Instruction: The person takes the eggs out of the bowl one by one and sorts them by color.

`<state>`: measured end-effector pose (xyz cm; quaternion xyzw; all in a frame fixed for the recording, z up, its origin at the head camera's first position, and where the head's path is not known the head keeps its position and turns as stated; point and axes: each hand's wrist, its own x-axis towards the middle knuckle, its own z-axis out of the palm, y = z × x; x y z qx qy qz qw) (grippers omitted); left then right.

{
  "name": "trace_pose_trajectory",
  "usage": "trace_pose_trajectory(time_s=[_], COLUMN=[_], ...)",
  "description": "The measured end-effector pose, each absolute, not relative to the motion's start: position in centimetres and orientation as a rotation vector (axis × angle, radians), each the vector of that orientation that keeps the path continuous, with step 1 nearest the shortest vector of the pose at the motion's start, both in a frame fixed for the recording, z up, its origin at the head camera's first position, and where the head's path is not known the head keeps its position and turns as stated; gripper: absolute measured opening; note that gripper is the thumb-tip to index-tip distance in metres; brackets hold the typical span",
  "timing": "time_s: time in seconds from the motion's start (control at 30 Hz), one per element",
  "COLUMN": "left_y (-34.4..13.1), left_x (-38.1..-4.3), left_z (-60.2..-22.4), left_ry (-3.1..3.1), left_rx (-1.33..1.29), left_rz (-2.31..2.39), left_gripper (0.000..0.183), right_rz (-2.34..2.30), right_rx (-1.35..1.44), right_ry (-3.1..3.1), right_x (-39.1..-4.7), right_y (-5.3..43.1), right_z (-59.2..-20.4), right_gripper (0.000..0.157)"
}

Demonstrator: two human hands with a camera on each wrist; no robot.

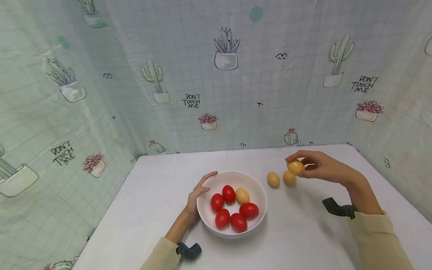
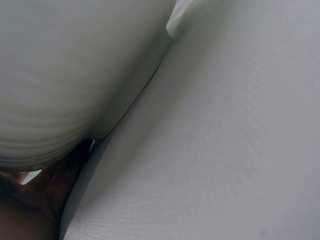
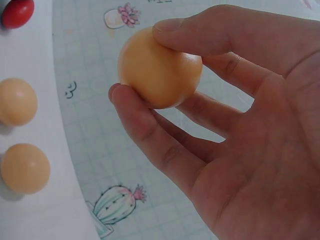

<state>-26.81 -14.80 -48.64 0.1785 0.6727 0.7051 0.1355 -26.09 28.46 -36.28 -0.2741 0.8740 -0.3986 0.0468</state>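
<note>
My right hand (image 1: 318,165) holds a yellow-tan egg (image 3: 160,67) between thumb and fingertips, raised over the table's back right. Below it, two more tan eggs, one to the left (image 1: 273,179) and one partly behind the held egg (image 1: 289,178), lie on the table. A red egg (image 3: 17,12) shows beyond them in the right wrist view; the head view does not show it. My left hand (image 1: 197,197) grips the left side of a white bowl (image 1: 233,235), thumb over the rim. Inside are several red eggs (image 1: 222,218) and one tan egg (image 1: 242,195).
The white table (image 1: 145,195) ends at a patterned cloth (image 1: 236,97) that hangs behind it and on both sides. In the left wrist view, the bowl's outer wall (image 2: 75,65) fills the upper left, close over the white surface.
</note>
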Motion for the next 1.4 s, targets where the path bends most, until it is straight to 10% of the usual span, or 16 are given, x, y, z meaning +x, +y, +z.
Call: trace_pose_trajectory(time_s=[1.4], left_y=[-14.8], left_x=[-27.1], left_z=[-48.7], left_ry=[1.921], left_rx=[0.517], left_rz=[2.052], left_gripper=[0.064], right_rz=[-1.011], right_rx=[-0.430], right_ry=[2.787], right_x=[-30.2], right_y=[32.6], right_z=[-43.5], right_gripper=[0.052])
